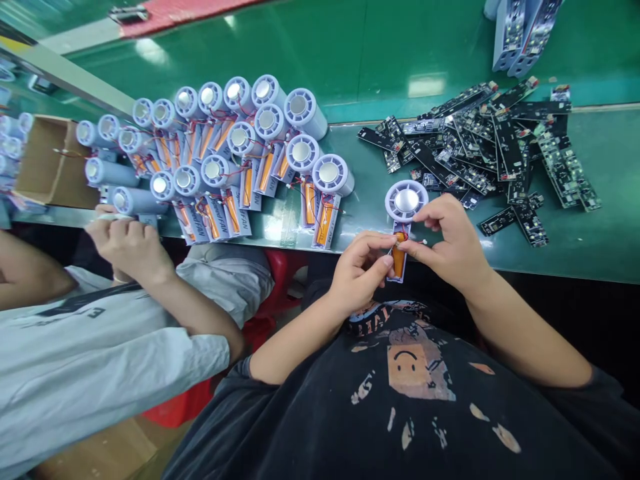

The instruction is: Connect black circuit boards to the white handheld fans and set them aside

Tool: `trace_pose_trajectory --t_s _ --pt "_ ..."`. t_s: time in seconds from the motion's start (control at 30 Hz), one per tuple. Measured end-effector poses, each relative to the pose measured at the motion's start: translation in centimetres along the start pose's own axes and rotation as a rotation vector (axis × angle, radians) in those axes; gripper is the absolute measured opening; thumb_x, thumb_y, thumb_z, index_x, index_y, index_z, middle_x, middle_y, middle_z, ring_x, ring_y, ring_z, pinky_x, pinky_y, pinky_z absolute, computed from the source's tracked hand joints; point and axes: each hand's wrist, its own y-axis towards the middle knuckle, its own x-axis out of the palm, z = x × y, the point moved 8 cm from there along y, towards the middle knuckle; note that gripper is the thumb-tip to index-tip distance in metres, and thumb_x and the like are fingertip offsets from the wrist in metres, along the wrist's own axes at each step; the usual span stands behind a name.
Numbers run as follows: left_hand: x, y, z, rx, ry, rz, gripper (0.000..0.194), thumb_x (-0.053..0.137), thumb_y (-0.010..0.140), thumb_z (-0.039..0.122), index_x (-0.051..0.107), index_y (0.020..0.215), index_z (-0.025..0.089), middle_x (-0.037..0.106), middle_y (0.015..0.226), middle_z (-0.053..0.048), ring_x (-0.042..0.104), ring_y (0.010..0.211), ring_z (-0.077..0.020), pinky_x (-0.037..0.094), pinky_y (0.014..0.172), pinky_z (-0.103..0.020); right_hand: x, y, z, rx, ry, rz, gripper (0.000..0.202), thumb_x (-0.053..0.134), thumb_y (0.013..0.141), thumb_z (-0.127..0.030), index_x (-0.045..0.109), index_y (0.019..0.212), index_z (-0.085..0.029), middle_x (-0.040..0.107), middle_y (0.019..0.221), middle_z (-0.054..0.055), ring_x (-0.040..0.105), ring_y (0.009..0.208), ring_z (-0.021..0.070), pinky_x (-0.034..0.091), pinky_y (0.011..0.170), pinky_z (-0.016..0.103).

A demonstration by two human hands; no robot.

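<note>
A lavender handheld fan (406, 200) with a round silver-centred head lies in front of me at the table's front edge. Its handle is uncovered, showing an orange battery (399, 263) and thin red wires. My left hand (361, 270) is closed at the handle's left side; a small thin piece shows between its thumb and finger, too small to name. From the right, my right hand (450, 243) holds the fan, index finger at the head's lower rim and thumb over the battery's top. A loose wire end with a white connector (425, 243) sticks out beneath that hand.
Black circuit boards (470, 143) lie heaped at the right. Several similar fans (240, 140) with uncovered batteries stand in rows at the left. Beyond them is a cardboard box (55, 163). A co-worker's hand (130, 247) is at the left. Lavender parts (523, 37) stand at the back right.
</note>
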Motion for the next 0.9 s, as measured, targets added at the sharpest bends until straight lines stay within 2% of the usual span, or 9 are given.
trace_pose_trajectory --t_s 0.1,0.23,0.3,0.4,0.53,0.63,0.73,0.9 --pt "-0.4 0.3 -0.3 -0.024 0.0 -0.011 0.02 0.065 0.092 0.034 0.063 0.109 0.023 0.06 0.115 -0.005 0.066 0.066 -0.0056 0.053 0.047 -0.014 -0.2 0.0 -0.3 -0.052 0.012 -0.049 0.034 0.078 0.079 -0.041 0.061 0.103 -0.025 0.06 0.084 -0.001 0.054 0.074 0.0161 0.046 0.069 0.033" --pt "-1.5 0.7 -0.8 -0.042 -0.043 0.054 0.02 0.062 0.094 0.034 0.06 0.112 0.024 0.059 0.118 -0.004 0.067 0.065 -0.0057 0.052 0.044 -0.013 0.3 -0.7 -1.1 -0.142 0.131 -0.209 0.011 0.067 0.089 -0.02 0.067 0.099 -0.025 0.066 0.087 0.0 0.063 0.079 0.0143 0.05 0.071 0.03" --pt "-1.6 0.7 -0.6 -0.03 -0.024 0.063 0.011 0.06 0.095 0.03 0.062 0.102 0.021 0.056 0.124 -0.005 0.068 0.065 -0.0051 0.051 0.044 -0.013 0.2 -1.0 -1.2 -0.128 0.188 -0.214 0.015 0.062 0.091 -0.014 0.069 0.098 -0.026 0.067 0.089 0.0 0.065 0.081 0.0131 0.052 0.071 0.028" --pt "-1.3 0.5 0.1 -0.005 0.047 0.064 0.014 0.053 0.096 0.021 0.063 0.088 0.017 0.053 0.126 -0.007 0.067 0.065 -0.0042 0.053 0.046 -0.014 0.5 -1.3 -1.0 -0.079 0.24 -0.243 0.018 0.064 0.09 -0.015 0.072 0.1 -0.027 0.068 0.095 0.001 0.066 0.088 0.014 0.055 0.077 0.03" --pt "-0.7 0.3 1.5 0.075 0.234 0.048 0.018 0.05 0.092 0.008 0.065 0.086 0.017 0.054 0.126 -0.008 0.066 0.066 -0.0046 0.054 0.051 -0.017 1.4 -1.4 -1.0 -0.036 0.258 -0.304 0.022 0.061 0.091 -0.015 0.073 0.103 -0.029 0.07 0.1 0.002 0.067 0.091 0.0146 0.056 0.08 0.031" --pt "-0.4 0.3 2.9 0.204 0.466 0.049 0.017 0.056 0.086 0.005 0.066 0.087 0.019 0.057 0.126 -0.008 0.069 0.089 -0.0141 0.059 0.064 -0.024 1.7 -1.4 -0.6 0.049 0.29 -0.276 0.037 0.061 0.089 -0.011 0.065 0.12 -0.031 0.07 0.089 -0.002 0.066 0.077 0.0119 0.056 0.075 0.028" --pt "0.1 0.5 4.2 0.325 0.678 0.036 0.011 0.064 0.085 0.011 0.067 0.089 0.02 0.059 0.122 -0.008 0.062 0.113 -0.0236 0.06 0.082 -0.036 1.7 -1.5 -0.3 0.1 0.335 -0.203 0.051 0.065 0.085 -0.01 0.054 0.13 -0.031 0.069 0.081 -0.006 0.062 0.067 0.0104 0.054 0.067 0.025" --pt "0.6 0.8 4.7 0.337 0.828 0.015 0.002 0.065 0.086 0.017 0.064 0.085 0.019 0.057 0.125 -0.01 0.06 0.115 -0.0258 0.059 0.085 -0.04 1.4 -1.6 -1.3 -0.016 0.206 -0.126 0.04 0.064 0.087 -0.012 0.054 0.121 -0.03 0.073 0.084 -0.005 0.064 0.07 0.0123 0.052 0.07 0.028"
